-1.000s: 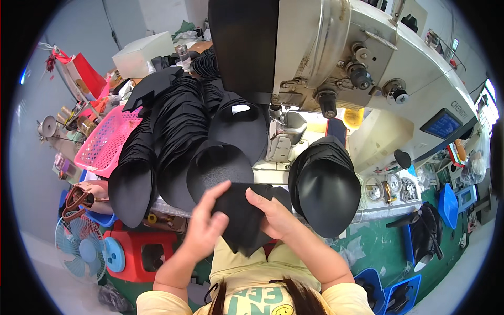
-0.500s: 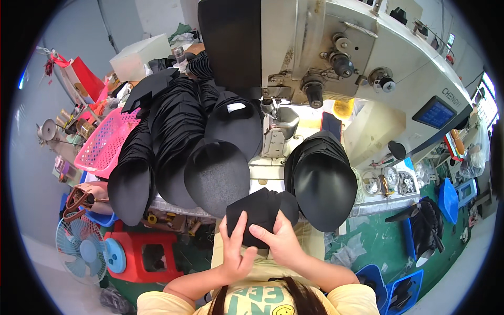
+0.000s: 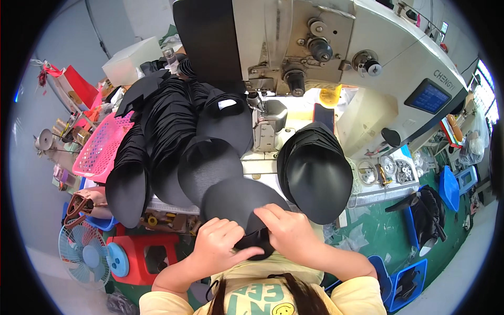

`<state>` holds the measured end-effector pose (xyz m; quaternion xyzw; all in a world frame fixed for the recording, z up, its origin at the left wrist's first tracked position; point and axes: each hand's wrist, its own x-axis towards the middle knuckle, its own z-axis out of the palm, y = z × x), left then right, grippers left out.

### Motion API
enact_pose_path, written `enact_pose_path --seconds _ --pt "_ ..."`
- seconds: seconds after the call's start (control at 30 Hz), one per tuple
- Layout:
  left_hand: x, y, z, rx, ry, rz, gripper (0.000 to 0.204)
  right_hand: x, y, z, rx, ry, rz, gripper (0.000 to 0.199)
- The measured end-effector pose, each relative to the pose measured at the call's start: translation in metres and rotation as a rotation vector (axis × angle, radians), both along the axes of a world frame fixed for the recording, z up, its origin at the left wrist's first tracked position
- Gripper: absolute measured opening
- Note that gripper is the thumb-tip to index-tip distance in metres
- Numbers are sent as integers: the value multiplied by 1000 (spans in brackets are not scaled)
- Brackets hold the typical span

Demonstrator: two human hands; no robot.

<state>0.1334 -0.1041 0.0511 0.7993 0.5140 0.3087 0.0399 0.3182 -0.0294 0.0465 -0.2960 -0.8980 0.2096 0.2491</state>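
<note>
While two bare hands work close in front of the torso, one black curved piece [image 3: 236, 194] hangs between them, just off the near edge of the white table [image 3: 255, 181]. Left hand [image 3: 216, 244]: closed on the piece's near left edge, fingers on top, thumb stretched right along the near side. Right hand [image 3: 289, 232]: closed on the near right edge, fingertips over the upper surface. Two hands, one piece gripped; the number of layers at its folded near edge, cannot tell.

Left of centre: two long overlapping rows of black pieces [image 3: 168, 142], too tight to count. To their right, two broad pieces, the nearer one [image 3: 210, 168] plain, the farther one [image 3: 224, 131] with one white patch. Right of centre: one stack [image 3: 320, 181], several layers. Far side: one sewing machine [image 3: 346, 58], one screen [image 3: 428, 96]. Far left: one pink basket [image 3: 100, 149]. Near left: one fan [image 3: 88, 255], one red stool [image 3: 132, 252].
</note>
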Motion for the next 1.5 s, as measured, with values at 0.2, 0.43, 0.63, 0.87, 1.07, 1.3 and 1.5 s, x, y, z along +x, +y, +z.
enact_pose_path --seconds 0.2,0.43,0.63,0.87,1.07,1.3,1.5 --pt "11 7 -22 237 -29 135 29 -2 13 -9 265 330 -42 54" --pt "0 20 -22 141 -42 198 39 9 28 -38 -27 410 -119 52" --pt "-15 28 -37 171 85 260 32 15 17 -28 -35 431 -7 52" --pt "-11 27 -33 167 9 233 27 27 26 -44 175 363 -79 49" --pt "-34 26 -36 -45 -187 246 36 31 13 -30 13 361 88 45" --pt "-34 -1 -17 -593 -1099 106 20 57 18 -17 6 277 -25 48" --pt "-43 18 -24 -965 -1599 -111 33 59 29 1 -713 564 142 51"
